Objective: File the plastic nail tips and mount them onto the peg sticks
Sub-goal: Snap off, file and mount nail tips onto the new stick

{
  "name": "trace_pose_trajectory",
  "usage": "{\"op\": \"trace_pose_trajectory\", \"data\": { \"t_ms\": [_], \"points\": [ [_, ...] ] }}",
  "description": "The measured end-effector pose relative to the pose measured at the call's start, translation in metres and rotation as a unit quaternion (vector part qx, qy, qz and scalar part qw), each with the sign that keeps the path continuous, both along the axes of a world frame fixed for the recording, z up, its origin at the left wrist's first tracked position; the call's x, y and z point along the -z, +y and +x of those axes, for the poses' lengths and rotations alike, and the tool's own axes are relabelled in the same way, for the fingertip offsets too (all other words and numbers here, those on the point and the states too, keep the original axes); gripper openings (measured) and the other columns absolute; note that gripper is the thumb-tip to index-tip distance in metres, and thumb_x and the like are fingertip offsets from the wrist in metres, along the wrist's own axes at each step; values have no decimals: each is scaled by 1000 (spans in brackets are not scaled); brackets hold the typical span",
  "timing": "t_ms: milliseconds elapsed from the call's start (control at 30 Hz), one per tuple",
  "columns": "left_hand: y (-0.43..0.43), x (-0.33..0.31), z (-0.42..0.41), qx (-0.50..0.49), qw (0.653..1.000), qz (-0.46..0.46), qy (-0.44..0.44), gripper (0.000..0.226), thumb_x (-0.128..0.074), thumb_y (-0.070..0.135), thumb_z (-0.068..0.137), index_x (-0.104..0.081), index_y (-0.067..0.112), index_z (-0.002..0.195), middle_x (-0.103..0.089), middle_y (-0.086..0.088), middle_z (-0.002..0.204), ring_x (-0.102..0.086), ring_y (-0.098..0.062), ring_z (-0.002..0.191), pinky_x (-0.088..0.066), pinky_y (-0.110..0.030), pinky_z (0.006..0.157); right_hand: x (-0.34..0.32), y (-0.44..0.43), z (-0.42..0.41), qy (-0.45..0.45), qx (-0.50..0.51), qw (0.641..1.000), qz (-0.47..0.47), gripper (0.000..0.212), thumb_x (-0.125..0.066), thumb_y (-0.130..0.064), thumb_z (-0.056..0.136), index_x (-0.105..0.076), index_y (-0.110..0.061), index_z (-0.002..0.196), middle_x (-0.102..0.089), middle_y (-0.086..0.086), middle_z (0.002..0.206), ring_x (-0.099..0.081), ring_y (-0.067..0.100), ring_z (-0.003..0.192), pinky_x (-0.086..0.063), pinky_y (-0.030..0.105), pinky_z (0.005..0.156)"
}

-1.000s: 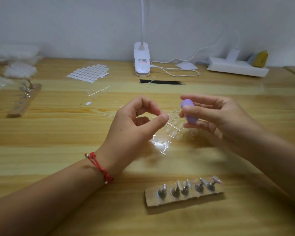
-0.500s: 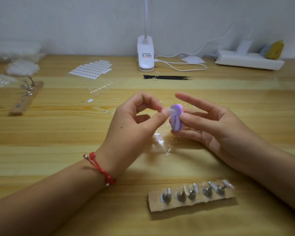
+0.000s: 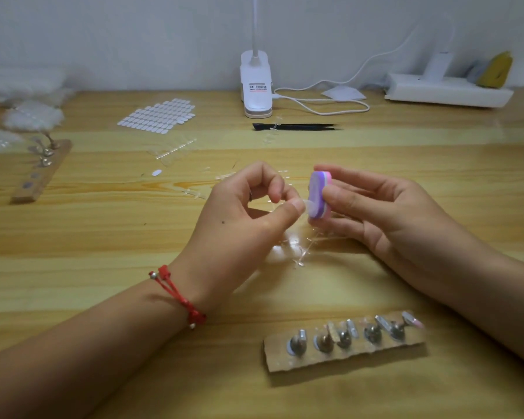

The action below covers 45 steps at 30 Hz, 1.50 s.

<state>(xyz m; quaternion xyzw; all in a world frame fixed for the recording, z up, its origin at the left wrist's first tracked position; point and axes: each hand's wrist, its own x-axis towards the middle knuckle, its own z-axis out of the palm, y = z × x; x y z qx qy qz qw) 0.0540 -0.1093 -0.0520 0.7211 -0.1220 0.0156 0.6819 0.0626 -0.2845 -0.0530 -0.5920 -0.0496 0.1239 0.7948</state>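
Here the left hand (image 3: 239, 213) pinches a clear nail tip (image 3: 307, 204) edge-out against the purple buffing block (image 3: 317, 192) — pinched in the grip of the right hand (image 3: 384, 213) — above the table (image 3: 103, 237), likely for controlled filing; peg sticks (image 3: 345, 337) wait nearer.

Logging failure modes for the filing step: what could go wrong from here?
1. The left hand pinches the clear nail tip against the purple file block in the right hand; it may flick out.
2. Dropped, it could vanish among the clear scraps below.
3. The right forearm hangs near the peg holder and might bump it.
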Motion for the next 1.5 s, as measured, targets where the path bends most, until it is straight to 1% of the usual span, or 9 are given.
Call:
{"op": "trace_pose_trajectory", "data": {
  "t_ms": [267, 433, 633, 833, 933, 1067, 1233, 1367, 1500],
  "points": [
    [0, -2, -1, -4, 1000, -3, -17, 33, -66, 0, 82, -40, 15, 69, -62, 2, 72, -36, -2, 39, -33, -9, 42, -1, 1, -1, -11, -14, 1000, -2, 32, -69, -10, 69, -74, -11, 100, -74, 8, 90, -72, 18, 81, -58, 25, 68],
    [1, 0, -3, -25, 999, 4, -20, 22, -77, 26, 67, -57, 20, 74, -72, 0, 78, -54, -9, 57, -42, -14, 53, -3, 1, -1, -8, -31, 999, -4, 31, -67, -13, 73, -71, -10, 104, -71, 13, 82, -71, 17, 76, -58, 28, 64],
    [1, -1, -1, -39, 998, 5, -44, 22, -76, 35, 64, -69, 22, 81, -70, 13, 72, -37, -1, 46, -37, -11, 48, -2, 1, -2, -28, -10, 1000, 8, 22, -75, -14, 66, -77, -15, 88, -74, 8, 82, -70, 14, 71, -58, 26, 63],
    [3, 0, 0, -40, 997, 37, -53, 24, -75, 40, 66, -73, 27, 86, -73, 12, 78, -42, -3, 55, -41, -11, 55, 0, 2, -3, -59, -9, 998, -3, 28, -81, -20, 57, -78, -21, 85, -74, 7, 82, -70, 14, 72, -58, 26, 65],
    [2, 2, 1, -23, 998, 49, -30, 27, -75, 39, 68, -74, 26, 92, -74, 9, 82, -52, -21, 62, -48, -18, 57, 1, 1, -5, -82, 0, 996, -24, 29, -81, -23, 58, -77, -23, 87, -76, 7, 87, -71, 17, 75, -58, 26, 68],
    [2, 2, 1, -3, 999, 33, 3, 26, -75, 37, 68, -76, 29, 92, -75, 6, 89, -63, -40, 91, -54, -35, 82, 4, 1, -5, -119, 22, 992, -38, 33, -79, -20, 63, -75, -20, 95, -76, 9, 93, -72, 19, 78, -57, 26, 71],
    [2, 1, 0, -1, 1000, 7, 20, 25, -77, 34, 63, -77, 27, 87, -75, 6, 85, -60, -23, 82, -53, -26, 74, 3, 1, -5, -134, 29, 990, -40, 38, -79, -19, 65, -75, -21, 103, -76, 9, 96, -73, 20, 85, -57, 26, 73],
    [1, -2, 1, -14, 999, -38, 36, 25, -76, 29, 61, -76, 21, 84, -75, 7, 82, -66, 0, 78, -46, -7, 66, 1, 2, -4, -125, 39, 991, -33, 47, -80, -22, 61, -74, -24, 107, -74, 4, 90, -73, 20, 78, -58, 27, 71],
    [1, -3, 1, -5, 998, -45, 44, 24, -75, 24, 62, -75, 19, 86, -75, 7, 80, -67, 4, 74, -46, -6, 64, 2, 4, -5, -111, 44, 992, -34, 40, -82, -26, 56, -74, -22, 95, -75, 8, 90, -73, 21, 76, -58, 28, 70]
  ]
}}
